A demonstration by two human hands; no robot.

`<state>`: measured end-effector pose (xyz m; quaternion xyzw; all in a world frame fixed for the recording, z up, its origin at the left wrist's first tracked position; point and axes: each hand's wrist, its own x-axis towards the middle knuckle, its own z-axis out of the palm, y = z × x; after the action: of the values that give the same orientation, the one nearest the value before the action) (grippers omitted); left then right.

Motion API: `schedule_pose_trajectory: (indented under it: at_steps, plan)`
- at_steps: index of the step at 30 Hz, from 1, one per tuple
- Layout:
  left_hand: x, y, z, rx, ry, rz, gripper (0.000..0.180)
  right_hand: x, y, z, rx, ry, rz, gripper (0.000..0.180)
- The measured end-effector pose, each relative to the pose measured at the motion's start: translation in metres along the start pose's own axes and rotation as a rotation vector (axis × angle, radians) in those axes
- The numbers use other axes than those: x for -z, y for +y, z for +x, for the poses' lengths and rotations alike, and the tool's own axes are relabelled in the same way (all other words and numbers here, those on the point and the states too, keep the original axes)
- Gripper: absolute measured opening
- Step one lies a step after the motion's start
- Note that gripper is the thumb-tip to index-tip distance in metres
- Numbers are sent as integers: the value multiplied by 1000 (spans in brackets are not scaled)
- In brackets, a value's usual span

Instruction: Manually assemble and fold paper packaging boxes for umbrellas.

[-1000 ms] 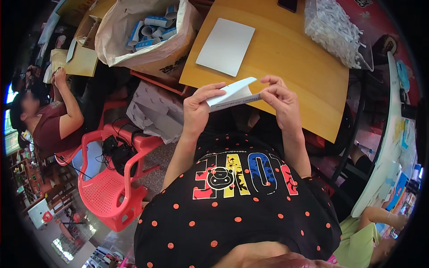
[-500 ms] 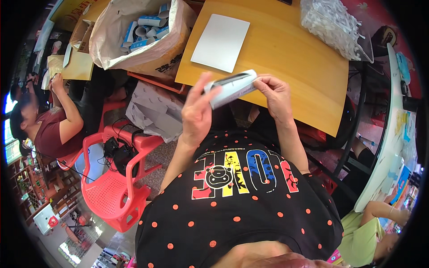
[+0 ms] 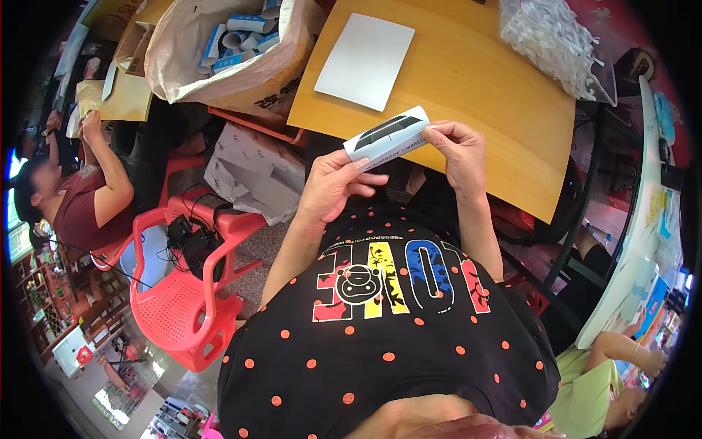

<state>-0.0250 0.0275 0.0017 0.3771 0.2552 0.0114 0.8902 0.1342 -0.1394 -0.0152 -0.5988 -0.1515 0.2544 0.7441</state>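
Above the near edge of the table, a white printed card sleeve (image 3: 387, 137) is held out between both my hands. It is curved over on itself like a short tube, with a black panelled picture on the side that shows. My left hand (image 3: 330, 183) grips its left end, thumb on the front and some fingers behind. The right end is pinched between thumb and fingers of my right hand (image 3: 458, 149). Beyond the sleeve, a stack of white sheets (image 3: 365, 62) lies flat on the yellow table (image 3: 461, 88).
A large white sack (image 3: 219, 95) with several blue-and-white card tubes (image 3: 241, 40) stands at the table's left. A clear bin of white strips (image 3: 548, 47) is at the far right. A red chair (image 3: 172, 304) stands left; a person in maroon (image 3: 88, 197) sits beyond.
My left hand has come down from beside the sleeve and closed on its left end. The sleeve has turned, so its black picture now shows. My right hand keeps its pinch.
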Motion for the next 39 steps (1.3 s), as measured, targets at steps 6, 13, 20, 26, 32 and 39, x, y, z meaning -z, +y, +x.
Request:
schedule_pose_trajectory:
  at_steps: [6, 13, 20, 26, 32, 39]
  plan:
    - [-8, -4, 2, -89, 11, -134, 24, 0, 6, 0, -18, 5, -24, 9]
    - [-9, -22, 6, -283, 221, 203, 22, -1, 12, 1, -65, -26, 17, 14]
    - [-10, -20, 9, -275, 227, 212, 23, -3, 8, 2, -168, -55, -1, 17]
    - [-8, -22, 10, -262, 218, 210, 25, 0, 13, 2, -175, -69, -3, 16]
    - [-4, -24, 13, -222, 175, 76, 26, 0, 19, 2, -211, -79, 21, 15]
    - [0, -31, 19, -209, 102, -54, 25, -1, 16, 0, -210, -73, 21, 14]
